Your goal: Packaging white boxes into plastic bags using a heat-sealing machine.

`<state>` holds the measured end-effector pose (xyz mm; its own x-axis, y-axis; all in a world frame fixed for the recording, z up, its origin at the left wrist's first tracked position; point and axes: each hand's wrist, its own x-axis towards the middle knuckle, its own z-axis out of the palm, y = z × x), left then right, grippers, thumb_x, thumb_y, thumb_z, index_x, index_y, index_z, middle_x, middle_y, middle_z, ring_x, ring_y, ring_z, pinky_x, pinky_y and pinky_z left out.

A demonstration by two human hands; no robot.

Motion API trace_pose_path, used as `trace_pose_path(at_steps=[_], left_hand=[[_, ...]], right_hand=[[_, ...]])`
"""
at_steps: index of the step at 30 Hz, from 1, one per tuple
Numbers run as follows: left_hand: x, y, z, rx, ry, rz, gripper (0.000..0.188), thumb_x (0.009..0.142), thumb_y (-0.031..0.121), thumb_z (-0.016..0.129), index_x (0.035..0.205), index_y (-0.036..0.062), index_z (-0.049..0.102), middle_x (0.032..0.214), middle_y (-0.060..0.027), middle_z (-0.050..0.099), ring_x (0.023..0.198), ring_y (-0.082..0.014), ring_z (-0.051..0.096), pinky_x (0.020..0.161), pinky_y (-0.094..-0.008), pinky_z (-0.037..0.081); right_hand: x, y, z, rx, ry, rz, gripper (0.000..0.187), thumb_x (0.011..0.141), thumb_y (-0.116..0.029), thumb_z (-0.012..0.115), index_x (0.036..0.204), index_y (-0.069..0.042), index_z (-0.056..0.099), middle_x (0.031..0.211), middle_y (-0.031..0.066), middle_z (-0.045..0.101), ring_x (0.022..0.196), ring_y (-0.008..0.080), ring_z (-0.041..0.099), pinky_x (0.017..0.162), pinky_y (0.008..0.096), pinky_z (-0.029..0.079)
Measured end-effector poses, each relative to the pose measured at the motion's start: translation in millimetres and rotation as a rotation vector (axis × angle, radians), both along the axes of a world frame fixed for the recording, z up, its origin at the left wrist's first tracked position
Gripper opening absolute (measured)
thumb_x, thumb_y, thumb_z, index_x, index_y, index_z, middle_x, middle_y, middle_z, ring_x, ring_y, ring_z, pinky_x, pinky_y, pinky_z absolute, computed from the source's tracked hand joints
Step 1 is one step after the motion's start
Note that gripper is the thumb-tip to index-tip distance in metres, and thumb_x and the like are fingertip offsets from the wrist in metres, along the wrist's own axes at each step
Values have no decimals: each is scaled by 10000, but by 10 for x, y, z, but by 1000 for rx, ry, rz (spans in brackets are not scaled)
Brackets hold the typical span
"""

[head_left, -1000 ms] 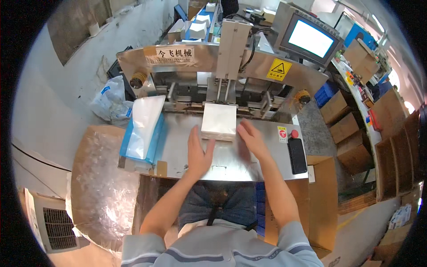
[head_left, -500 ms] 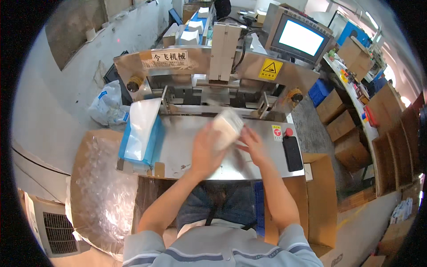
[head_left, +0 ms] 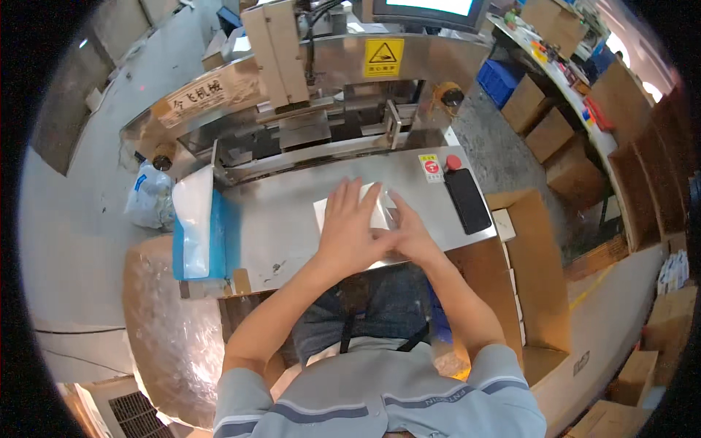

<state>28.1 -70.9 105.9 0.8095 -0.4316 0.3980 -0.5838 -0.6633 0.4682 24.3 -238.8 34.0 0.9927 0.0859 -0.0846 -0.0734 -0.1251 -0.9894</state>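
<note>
A small white box (head_left: 319, 212) is at the front middle of the metal worktable (head_left: 285, 219), mostly covered by my hands. My left hand (head_left: 354, 230) lies across its top, fingers stretched toward the far edge and thumb toward my right hand. At the box's right end, my right hand (head_left: 410, 232) grips with bent fingers. Something clear and shiny, perhaps plastic film (head_left: 391, 208), shows beside the right fingers. Whether the box rests on the table or is slightly lifted, I cannot tell.
Beyond the table stands a metal machine frame (head_left: 336, 69) with a press column. A blue box with white film sheets (head_left: 197, 226) is at left, a phone (head_left: 467, 201) and red button (head_left: 453, 162) at right. Cartons (head_left: 537, 270) flank the table, the left one holding clear plastic pieces (head_left: 175, 314).
The white box has come down toward the tabletop, and my left hand now covers it from above. My right hand has closed in on its end. The view has turned rightward and down.
</note>
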Motion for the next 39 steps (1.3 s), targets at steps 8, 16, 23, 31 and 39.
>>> trace_pose_path(at_steps=[8,16,23,31,39], left_hand=[[166,-300,220,93,132,-139,254,843,246,699,958,24,744,1375,-245,548,1314,-460,449,1100,-507,361],[-313,-485,816,-702,299,-253,86,936,27,601,1003,-20,629,1309,-216,613,1287,-326,538,1081,-409,394],[-213,945,469,-596,212,262,242,1035,179,530,1053,-46,618,1210,-202,651,1143,-254,612,1029,-366,473],[-271,2039,87,-473,325,486,393,1046,317,530,1208,-33,606,1252,-168,640,1167,-227,590,1009,-333,454],[-387,3013,150,-358,221,590,466,1039,352,521,1294,-35,570,1294,-166,617,1169,-262,594,977,-369,477]], right_hand=[[-280,-13,138,-254,-204,-70,1150,678,-309,869,1503,100,181,1313,258,563,1305,381,523,1062,386,436],[-608,-468,283,71,-27,-131,1255,641,-369,893,1537,79,137,1428,364,433,1340,410,476,1122,409,374],[-1108,-2357,348,208,-110,-771,615,830,-190,755,1329,72,506,1173,150,656,1045,209,641,937,319,502],[-1517,-3362,-1867,602,416,-914,316,856,-307,744,976,-20,688,848,91,675,732,203,644,518,342,443],[-942,-3373,-2683,-82,725,-573,232,889,-255,690,862,-27,661,666,43,587,500,151,492,434,343,338]])
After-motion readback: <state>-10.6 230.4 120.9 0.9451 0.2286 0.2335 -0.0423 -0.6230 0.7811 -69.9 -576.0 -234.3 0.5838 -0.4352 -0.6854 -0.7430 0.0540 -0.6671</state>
